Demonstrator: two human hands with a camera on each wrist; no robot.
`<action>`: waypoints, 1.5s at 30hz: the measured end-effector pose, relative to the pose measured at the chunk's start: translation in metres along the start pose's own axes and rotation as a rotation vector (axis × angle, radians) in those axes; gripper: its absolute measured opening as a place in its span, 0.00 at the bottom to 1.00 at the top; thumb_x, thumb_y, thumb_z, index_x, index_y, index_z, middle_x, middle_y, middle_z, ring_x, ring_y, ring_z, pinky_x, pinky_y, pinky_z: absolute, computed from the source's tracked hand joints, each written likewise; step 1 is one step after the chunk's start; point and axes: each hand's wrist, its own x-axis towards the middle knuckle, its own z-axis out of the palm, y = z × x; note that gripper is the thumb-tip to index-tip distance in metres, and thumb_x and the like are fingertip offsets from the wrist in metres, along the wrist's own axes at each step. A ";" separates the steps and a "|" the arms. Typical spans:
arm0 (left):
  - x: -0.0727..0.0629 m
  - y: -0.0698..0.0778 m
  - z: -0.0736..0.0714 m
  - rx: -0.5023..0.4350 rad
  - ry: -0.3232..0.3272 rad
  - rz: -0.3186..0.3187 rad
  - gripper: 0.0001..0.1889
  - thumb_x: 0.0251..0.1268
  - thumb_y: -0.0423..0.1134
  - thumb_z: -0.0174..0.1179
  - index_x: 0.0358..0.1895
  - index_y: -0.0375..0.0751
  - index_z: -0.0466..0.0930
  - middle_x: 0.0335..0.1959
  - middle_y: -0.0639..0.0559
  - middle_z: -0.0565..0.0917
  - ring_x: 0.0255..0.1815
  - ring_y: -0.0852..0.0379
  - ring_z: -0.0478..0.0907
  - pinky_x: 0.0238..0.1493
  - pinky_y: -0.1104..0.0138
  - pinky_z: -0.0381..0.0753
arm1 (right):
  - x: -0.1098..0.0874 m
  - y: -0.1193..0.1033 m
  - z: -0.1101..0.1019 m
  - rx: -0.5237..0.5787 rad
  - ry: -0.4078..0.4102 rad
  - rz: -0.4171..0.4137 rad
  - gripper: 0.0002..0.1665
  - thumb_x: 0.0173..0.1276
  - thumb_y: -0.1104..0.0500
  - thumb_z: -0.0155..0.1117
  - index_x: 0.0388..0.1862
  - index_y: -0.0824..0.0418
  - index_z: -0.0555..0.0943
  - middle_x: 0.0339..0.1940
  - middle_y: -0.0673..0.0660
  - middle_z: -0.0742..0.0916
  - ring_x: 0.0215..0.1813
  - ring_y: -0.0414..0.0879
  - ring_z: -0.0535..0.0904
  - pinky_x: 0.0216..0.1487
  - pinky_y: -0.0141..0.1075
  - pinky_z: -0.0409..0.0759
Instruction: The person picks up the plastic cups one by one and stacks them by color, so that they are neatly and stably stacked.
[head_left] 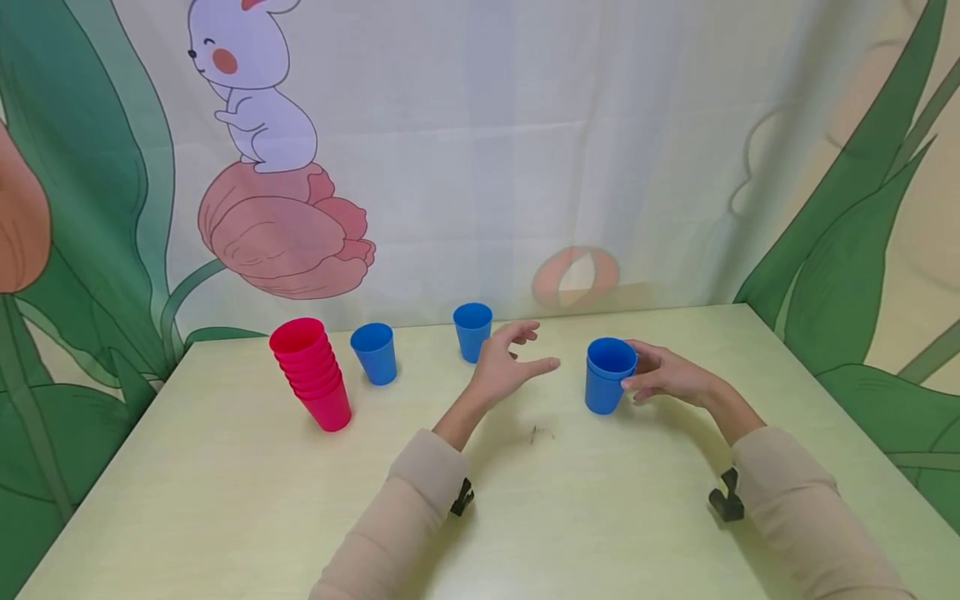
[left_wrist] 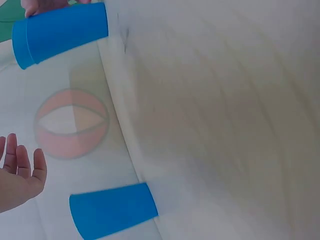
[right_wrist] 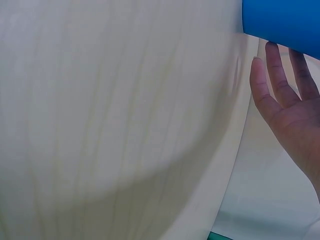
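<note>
Two nested blue cups stand upright on the table, right of the middle. The right hand holds them at their right side, thumb in front and fingers toward the back. In the right wrist view, fingertips meet the blue cup, while the little finger is apart from it. Nothing is in the left hand, which hovers with spread, lightly bent fingers. Beside it, farther back, a single blue cup stands upright. Another blue cup is farther left.
A tall stack of nested red cups stands at the left, next to a blue cup. A small dark mark lies on the pale table between the forearms. Behind the table hangs a printed curtain.
</note>
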 end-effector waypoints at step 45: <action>0.044 -0.062 -0.060 0.378 0.088 -0.281 0.43 0.52 0.55 0.64 0.68 0.40 0.54 0.65 0.42 0.62 0.64 0.43 0.54 0.60 0.50 0.58 | 0.002 0.003 0.000 -0.028 0.018 -0.001 0.44 0.61 0.57 0.63 0.69 0.64 0.52 0.61 0.71 0.68 0.53 0.55 0.72 0.46 0.46 0.77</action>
